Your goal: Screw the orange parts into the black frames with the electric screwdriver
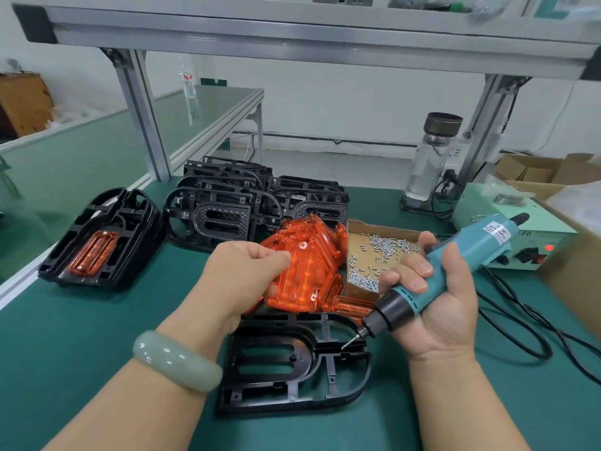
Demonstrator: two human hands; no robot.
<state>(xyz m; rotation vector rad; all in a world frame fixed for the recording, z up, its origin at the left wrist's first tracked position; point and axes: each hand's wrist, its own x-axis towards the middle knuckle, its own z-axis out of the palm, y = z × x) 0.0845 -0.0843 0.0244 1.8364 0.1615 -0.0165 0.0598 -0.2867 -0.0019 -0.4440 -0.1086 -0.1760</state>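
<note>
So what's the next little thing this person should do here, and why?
Probably lower the orange part that the left hand grips into the black frame lying in front, whose middle opening is bare. The right hand holds the electric screwdriver with its tip over that frame, so seating the part seems to be what is missing before screwing.

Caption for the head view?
Left hand grips translucent orange plastic part; right hand holds teal electric screwdriver near black plastic frame.
</note>
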